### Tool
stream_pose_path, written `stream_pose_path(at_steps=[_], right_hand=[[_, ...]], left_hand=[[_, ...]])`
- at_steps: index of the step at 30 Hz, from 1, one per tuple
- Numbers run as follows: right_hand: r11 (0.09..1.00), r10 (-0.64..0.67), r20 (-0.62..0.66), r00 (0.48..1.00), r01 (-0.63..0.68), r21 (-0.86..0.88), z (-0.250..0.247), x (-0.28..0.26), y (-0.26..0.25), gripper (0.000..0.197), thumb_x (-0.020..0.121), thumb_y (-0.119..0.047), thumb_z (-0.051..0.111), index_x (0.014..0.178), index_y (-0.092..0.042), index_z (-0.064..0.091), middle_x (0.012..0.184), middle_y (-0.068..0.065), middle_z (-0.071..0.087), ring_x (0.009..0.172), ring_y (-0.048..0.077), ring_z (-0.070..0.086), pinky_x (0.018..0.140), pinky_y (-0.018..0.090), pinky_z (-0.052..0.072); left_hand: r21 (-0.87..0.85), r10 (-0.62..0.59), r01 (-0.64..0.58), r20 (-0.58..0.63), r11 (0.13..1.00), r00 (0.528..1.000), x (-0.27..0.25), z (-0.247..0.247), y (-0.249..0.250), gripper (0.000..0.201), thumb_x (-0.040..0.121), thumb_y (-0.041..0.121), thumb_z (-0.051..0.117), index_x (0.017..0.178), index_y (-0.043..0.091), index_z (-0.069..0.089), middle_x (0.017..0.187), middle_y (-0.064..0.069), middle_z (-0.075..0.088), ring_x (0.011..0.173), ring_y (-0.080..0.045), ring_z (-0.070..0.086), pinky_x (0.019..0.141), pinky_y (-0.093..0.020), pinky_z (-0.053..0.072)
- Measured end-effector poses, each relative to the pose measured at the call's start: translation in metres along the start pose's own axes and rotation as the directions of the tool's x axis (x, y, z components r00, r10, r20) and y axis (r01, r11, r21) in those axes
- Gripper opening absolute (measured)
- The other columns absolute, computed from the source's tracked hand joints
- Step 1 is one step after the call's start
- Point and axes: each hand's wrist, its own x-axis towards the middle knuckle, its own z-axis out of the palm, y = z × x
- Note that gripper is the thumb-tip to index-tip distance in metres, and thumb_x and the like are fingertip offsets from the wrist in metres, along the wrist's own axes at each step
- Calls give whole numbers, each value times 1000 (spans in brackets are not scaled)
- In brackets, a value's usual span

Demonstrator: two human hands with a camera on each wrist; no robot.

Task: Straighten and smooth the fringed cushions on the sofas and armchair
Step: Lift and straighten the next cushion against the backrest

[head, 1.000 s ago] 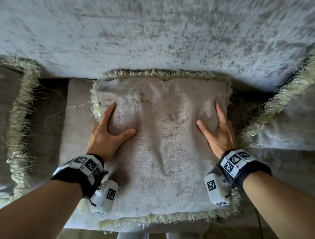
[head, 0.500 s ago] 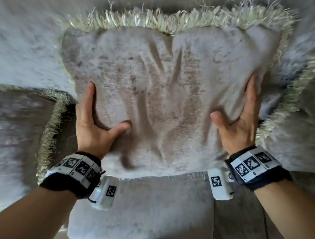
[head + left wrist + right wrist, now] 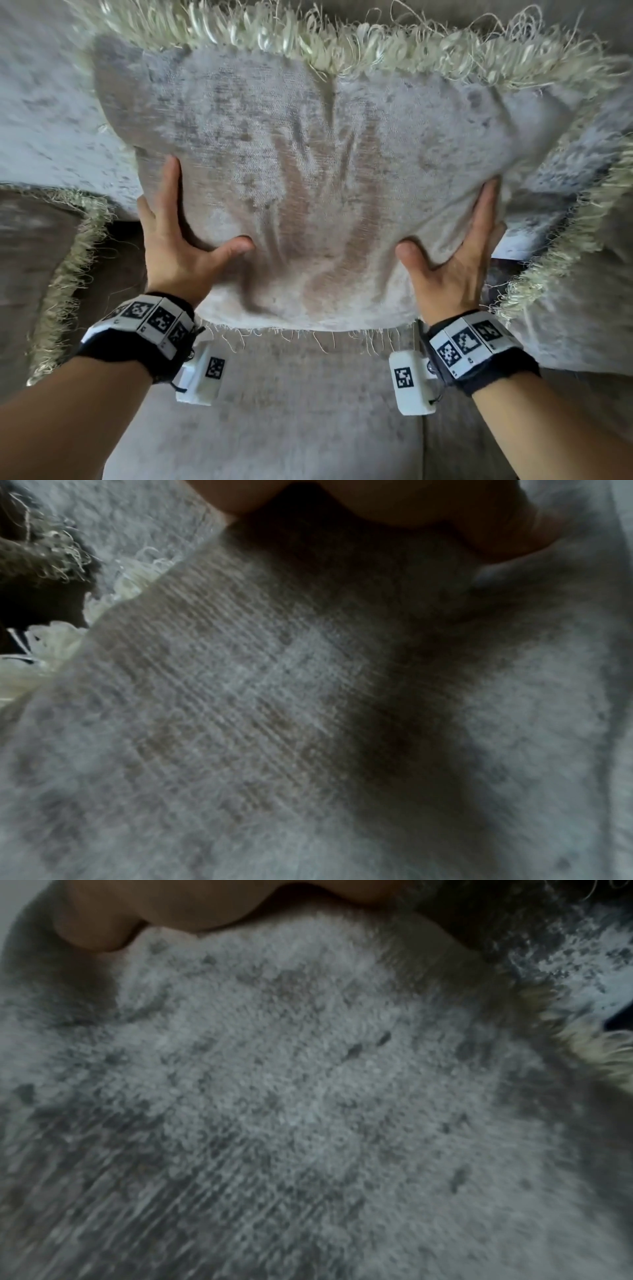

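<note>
The cushion [image 3: 318, 192] is held up off the seat [image 3: 301, 404] and against the sofa back [image 3: 44, 113], its face toward the camera, the thick fringe along its top edge and thin threads hanging from the bottom edge. The left hand [image 3: 178, 253] grips its left side and the right hand [image 3: 455, 263] its right side, each with the thumb spread across the front and the fingers wrapped round the edge; the wrist views show only thumbs on blurred fabric. The cushion lies straight ahead of both hands, between them, so neither is nearer; its width runs from hand to hand. I'd judge the coming move to be setting it down squarely on the seat, bottom edge first. Vertical creases run down the middle and want smoothing. Three fringed cushions are in view: this one, the left cushion [image 3: 20, 274] and the right cushion [image 3: 575, 308], each just beside it
</note>
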Motion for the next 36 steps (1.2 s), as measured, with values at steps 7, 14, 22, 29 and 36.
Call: stream_pose_path(at_steps=[7, 14, 22, 29, 36], right_hand=[[994, 82, 64, 995, -76, -82, -3, -7, -2, 110, 58, -92, 53, 147, -61, -3, 164, 15, -2, 150, 36, 10, 103, 42, 26], [950, -239, -116, 964, 208, -234, -10, 0, -56, 61, 84, -59, 66, 126, -16, 60, 129, 20, 43, 123, 30, 39, 102, 52, 36], [753, -320, 611, 724, 586, -299, 8, 25, -200, 62, 89, -67, 52, 122, -16, 60, 102, 1, 63, 90, 22, 59, 79, 44, 52], [499, -218, 876, 429, 821, -278, 32, -3, -330, 69, 83, -76, 44, 131, -27, 53, 117, 3, 65, 102, 27, 62, 84, 43, 53], [375, -183, 923, 338, 892, -252, 66, -81, -459, 66, 87, -71, 49, 136, -27, 50, 121, 2, 64, 106, 27, 60, 84, 40, 51]], left_hand=[[11, -154, 153, 99, 988, 983, 0, -15, 12, 120, 49, 66, 79, 152, 51, 19, 145, -10, 31, 131, -9, 34, 108, -2, 20], [253, -121, 119, -9, 960, 993, 1, -61, 48, 53, 81, 44, 76, 130, 28, 63, 139, -3, 46, 122, -6, 44, 99, -10, 33], [483, -401, 172, 423, 858, 813, -2, -183, 110, 47, 91, 49, 64, 134, 32, 57, 119, 9, 68, 100, -9, 65, 97, -32, 48], [642, -458, 125, 384, 757, 802, -23, -323, 155, 45, 91, 49, 63, 134, 38, 56, 120, 9, 69, 105, -16, 66, 103, -47, 48], [725, -398, 1, 377, 689, 836, -39, -453, 169, 48, 92, 52, 61, 137, 37, 51, 117, 9, 69, 107, -19, 66, 101, -50, 49]])
